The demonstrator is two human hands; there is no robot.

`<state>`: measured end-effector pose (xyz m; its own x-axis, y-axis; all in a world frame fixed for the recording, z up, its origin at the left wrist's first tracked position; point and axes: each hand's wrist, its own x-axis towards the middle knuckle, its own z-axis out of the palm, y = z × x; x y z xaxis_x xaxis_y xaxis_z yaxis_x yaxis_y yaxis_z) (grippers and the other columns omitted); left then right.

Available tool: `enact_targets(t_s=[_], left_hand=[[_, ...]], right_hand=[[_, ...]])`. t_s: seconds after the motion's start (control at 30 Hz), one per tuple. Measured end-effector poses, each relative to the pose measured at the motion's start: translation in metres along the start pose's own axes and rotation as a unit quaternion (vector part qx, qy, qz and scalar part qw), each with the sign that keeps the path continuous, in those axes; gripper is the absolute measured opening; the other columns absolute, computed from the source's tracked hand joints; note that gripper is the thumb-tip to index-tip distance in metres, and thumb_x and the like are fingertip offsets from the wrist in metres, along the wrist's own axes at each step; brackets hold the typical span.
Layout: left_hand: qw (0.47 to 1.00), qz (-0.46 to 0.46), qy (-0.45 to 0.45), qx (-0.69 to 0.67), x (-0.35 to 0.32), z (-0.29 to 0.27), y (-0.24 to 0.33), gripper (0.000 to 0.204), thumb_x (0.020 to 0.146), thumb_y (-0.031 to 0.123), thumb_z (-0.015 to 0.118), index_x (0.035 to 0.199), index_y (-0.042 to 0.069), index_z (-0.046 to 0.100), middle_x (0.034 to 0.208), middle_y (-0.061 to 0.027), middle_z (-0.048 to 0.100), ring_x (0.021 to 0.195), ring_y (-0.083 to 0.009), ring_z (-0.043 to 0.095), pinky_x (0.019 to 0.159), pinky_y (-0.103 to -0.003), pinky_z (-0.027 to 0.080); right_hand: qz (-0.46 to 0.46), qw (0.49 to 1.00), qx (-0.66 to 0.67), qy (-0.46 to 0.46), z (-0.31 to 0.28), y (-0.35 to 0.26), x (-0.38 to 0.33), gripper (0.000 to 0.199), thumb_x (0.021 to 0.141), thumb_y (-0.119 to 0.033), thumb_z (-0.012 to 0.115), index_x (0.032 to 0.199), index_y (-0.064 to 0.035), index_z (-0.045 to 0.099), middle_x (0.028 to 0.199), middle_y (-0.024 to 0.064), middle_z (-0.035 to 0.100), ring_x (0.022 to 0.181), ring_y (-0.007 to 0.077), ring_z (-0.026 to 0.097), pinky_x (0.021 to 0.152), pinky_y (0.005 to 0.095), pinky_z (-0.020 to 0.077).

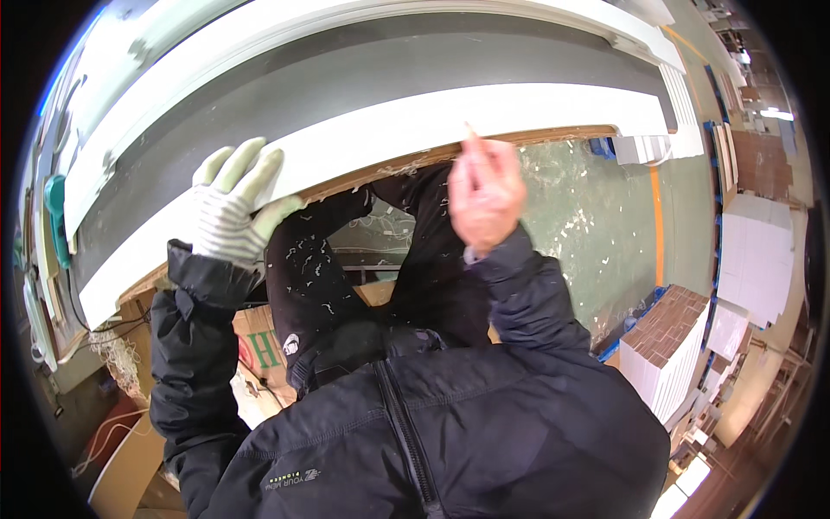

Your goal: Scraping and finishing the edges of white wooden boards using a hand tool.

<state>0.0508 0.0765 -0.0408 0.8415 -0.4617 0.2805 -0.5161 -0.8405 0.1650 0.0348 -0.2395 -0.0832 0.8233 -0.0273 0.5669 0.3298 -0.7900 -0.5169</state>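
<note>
A long white board [380, 125] with a raw brown near edge lies across in front of me, on a dark grey surface [346, 73]. My left hand [229, 203], in a striped glove with pale green fingers, rests on the left part of the board with its fingers spread. Bare and smeared by motion, my right hand [486, 195] is at the board's near edge, right of the middle. Its fingers are pinched together, and a thin pale tip sticks up from them over the board; what it is I cannot make out.
Another white panel [303, 26] runs along the far side. At the far left is a teal tool [56, 221] with a cord. White scraps dot my dark trousers [307, 259] and the green floor [588, 225]. Stacked boards [666, 333] stand at right; a cardboard box [262, 346] is below.
</note>
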Motion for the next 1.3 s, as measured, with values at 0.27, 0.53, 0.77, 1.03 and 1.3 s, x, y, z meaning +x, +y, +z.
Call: enact_targets(t_s=[0.27, 0.53, 0.77, 1.03, 1.3], left_hand=[[1.000, -0.015, 0.015, 0.010, -0.022, -0.015, -0.013, 0.064, 0.071, 0.041, 0.082, 0.125, 0.011, 0.065, 0.137, -0.0168, 0.056, 0.122, -0.0400, 0.051, 0.104, -0.050, 0.038], [0.999, 0.023, 0.042, 0.018, -0.046, -0.014, -0.050, 0.060, 0.069, 0.035, 0.084, 0.121, 0.010, 0.067, 0.128, -0.0146, 0.064, 0.115, -0.0403, 0.056, 0.097, -0.048, 0.046], [0.997, -0.029, 0.029, -0.058, -0.007, 0.007, 0.003, 0.060, 0.068, 0.031, 0.085, 0.121, 0.010, 0.067, 0.132, -0.0161, 0.061, 0.121, -0.0410, 0.052, 0.101, -0.048, 0.042], [0.998, -0.002, 0.020, -0.064, -0.028, -0.011, -0.024, 0.053, 0.070, 0.028, 0.085, 0.116, 0.007, 0.069, 0.127, -0.0178, 0.063, 0.117, -0.0421, 0.054, 0.097, -0.048, 0.047], [0.998, -0.019, 0.004, -0.052, -0.023, -0.032, -0.009, 0.067, 0.066, 0.026, 0.086, 0.128, 0.011, 0.064, 0.138, -0.0169, 0.056, 0.128, -0.0420, 0.047, 0.105, -0.050, 0.041]], right_hand=[[-0.095, 0.987, 0.122, -0.037, 0.025, -0.043, -0.005, 0.029, 0.089, -0.002, 0.063, 0.118, -0.0032, 0.068, 0.094, 0.0116, 0.062, 0.072, 0.0226, 0.064, 0.062, 0.0331, 0.0550], [-0.053, 0.996, -0.067, 0.029, 0.012, -0.004, -0.009, 0.034, 0.091, -0.003, 0.062, 0.125, -0.0062, 0.067, 0.094, 0.0105, 0.062, 0.066, 0.0188, 0.064, 0.055, 0.0315, 0.0537], [-0.099, 0.983, 0.128, -0.088, 0.047, -0.081, -0.026, 0.036, 0.093, -0.006, 0.064, 0.129, -0.0076, 0.063, 0.079, 0.0049, 0.058, 0.062, 0.0184, 0.060, 0.056, 0.0313, 0.0537], [-0.011, 1.000, -0.029, 0.000, 0.017, -0.037, -0.018, 0.040, 0.088, 0.003, 0.064, 0.127, -0.0046, 0.065, 0.089, 0.0090, 0.059, 0.068, 0.0176, 0.061, 0.059, 0.0332, 0.0540], [-0.014, 0.991, 0.126, -0.038, 0.029, -0.062, -0.020, 0.032, 0.088, 0.001, 0.064, 0.120, -0.0034, 0.068, 0.090, 0.0079, 0.059, 0.065, 0.0166, 0.061, 0.056, 0.0308, 0.0522]])
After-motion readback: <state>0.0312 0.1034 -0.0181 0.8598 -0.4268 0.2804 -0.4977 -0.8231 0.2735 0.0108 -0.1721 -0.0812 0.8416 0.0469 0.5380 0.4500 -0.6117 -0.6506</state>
